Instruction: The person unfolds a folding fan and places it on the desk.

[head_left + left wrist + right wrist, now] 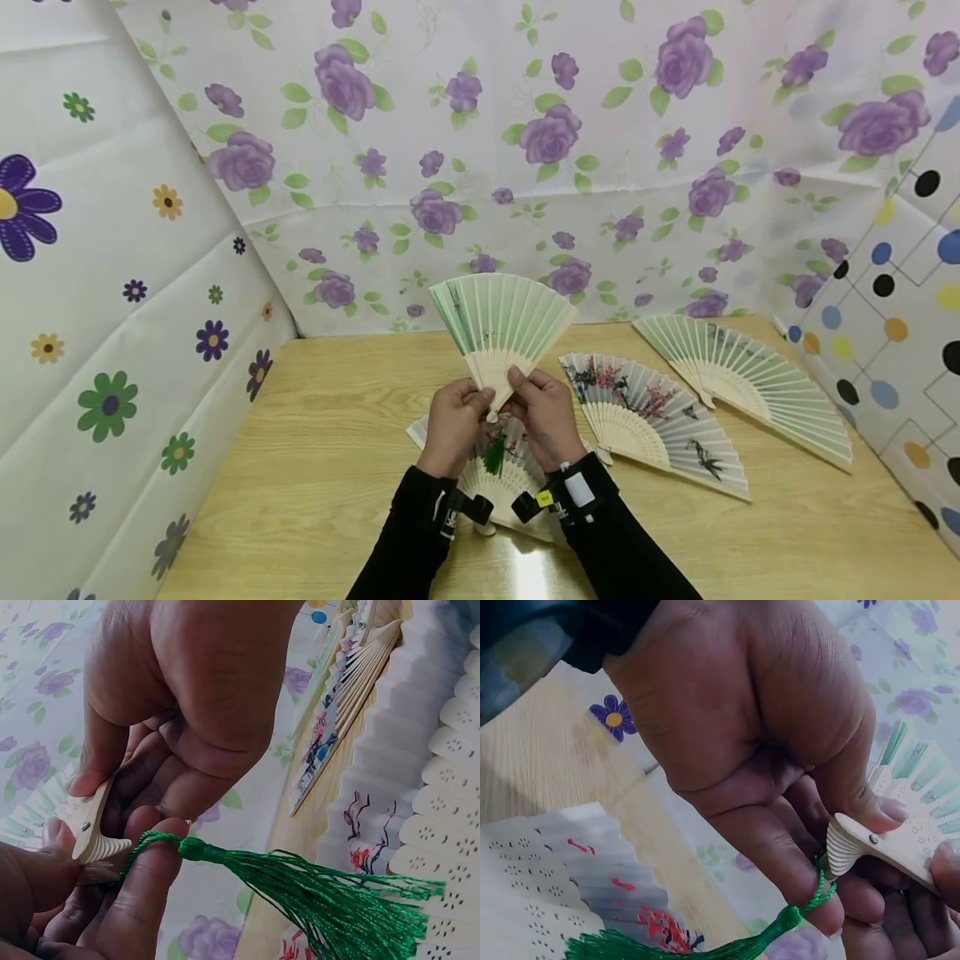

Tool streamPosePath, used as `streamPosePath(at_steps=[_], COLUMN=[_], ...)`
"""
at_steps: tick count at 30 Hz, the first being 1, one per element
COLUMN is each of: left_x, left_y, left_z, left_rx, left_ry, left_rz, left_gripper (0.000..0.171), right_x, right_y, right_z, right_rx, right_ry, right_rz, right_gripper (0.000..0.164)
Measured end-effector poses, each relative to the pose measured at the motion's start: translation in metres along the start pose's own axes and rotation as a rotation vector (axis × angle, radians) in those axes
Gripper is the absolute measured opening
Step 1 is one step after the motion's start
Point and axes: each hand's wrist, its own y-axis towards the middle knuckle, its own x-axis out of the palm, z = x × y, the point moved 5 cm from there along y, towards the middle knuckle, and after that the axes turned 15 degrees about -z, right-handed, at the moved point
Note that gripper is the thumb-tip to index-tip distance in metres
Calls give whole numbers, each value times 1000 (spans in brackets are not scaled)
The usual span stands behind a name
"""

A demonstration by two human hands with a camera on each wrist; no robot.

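Note:
A pale green folding fan (504, 321) is partly spread and held up in front of me, its leaf pointing away. My left hand (452, 423) pinches its left side near the pivot, thumb on top. On the opposite side my right hand (551, 419) grips the ribs between thumb and curled fingers. In the left wrist view, the right hand (191, 682) is at the top, and the ribs' pivot end (94, 840) sits between both hands. The right wrist view shows the left hand (742, 727) large. A green tassel (300, 889) hangs from the pivot end.
Beneath my hands lies a spread grey fan (517, 512) with red blossoms, partly hidden by the forearms. To the right lie a grey blossom-and-bird fan (667, 421) and another green fan (757, 387), both spread on the wooden table (322, 467). Patterned sheets (465, 225) enclose the back and sides.

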Motion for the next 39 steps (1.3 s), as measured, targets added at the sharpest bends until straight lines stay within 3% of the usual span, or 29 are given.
streamPosePath(at_steps=[6,10,14,23,31,35,39], left_x=[-2,-3,-2,1,4,3,1], left_y=[-2,-3,-4,1,2,1,-1], left_z=[0,0,1,0,-3,-1,1], left_rx=[-7,-10,-10,-8,5,5,1], left_ry=[0,-4,-15,-84,-121,-99,-18], left_rz=[8,-2,-8,12,-10,17,65], left_gripper=[16,19,18,16,15,15,18], right_x=[0,0,0,1,2,2,2], right_y=[1,3,3,0,-4,-3,-3], right_z=[3,3,3,3,1,1,2], right_rx=[23,51,64,10,-16,-12,-3], right_ry=[-3,6,6,5,29,36,24], right_rz=[-19,-71,-91,41,80,83,86], right_gripper=[32,19,22,21,28,29,32])
